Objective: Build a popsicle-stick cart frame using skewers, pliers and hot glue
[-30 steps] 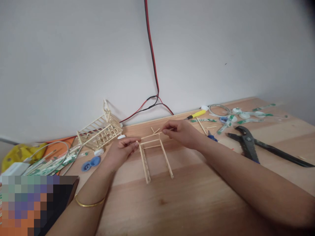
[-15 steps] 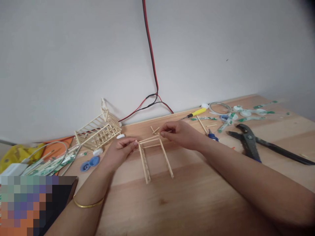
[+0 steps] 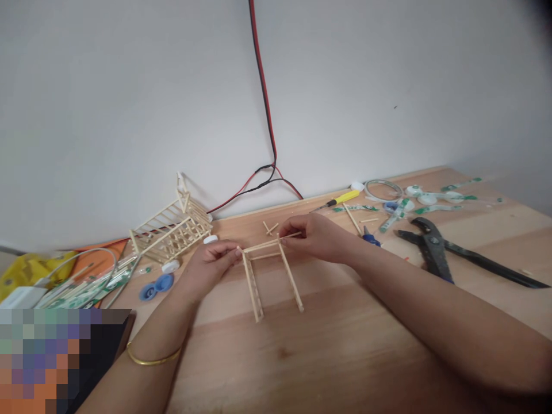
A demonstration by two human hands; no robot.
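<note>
A small frame of thin wooden sticks (image 3: 271, 276) lies on the wooden table (image 3: 345, 345), its two long legs pointing toward me. My left hand (image 3: 211, 261) pinches the frame's far left corner with closed fingers. My right hand (image 3: 317, 236) is closed in a pinch on a loose thin stick (image 3: 269, 244), which lies across the frame's far end. A gold bangle (image 3: 150, 359) circles my left wrist.
A larger stick structure (image 3: 170, 230) lies tilted at the back left beside blue caps (image 3: 157, 286) and white caps. Black pliers (image 3: 435, 247), a yellow screwdriver (image 3: 342, 199), glue tubes and tape sit at the right. Red and black wires (image 3: 263, 115) run down the wall.
My right hand has lowered the loose stick slightly, down onto the far end of the frame. The left hand has stayed at its corner.
</note>
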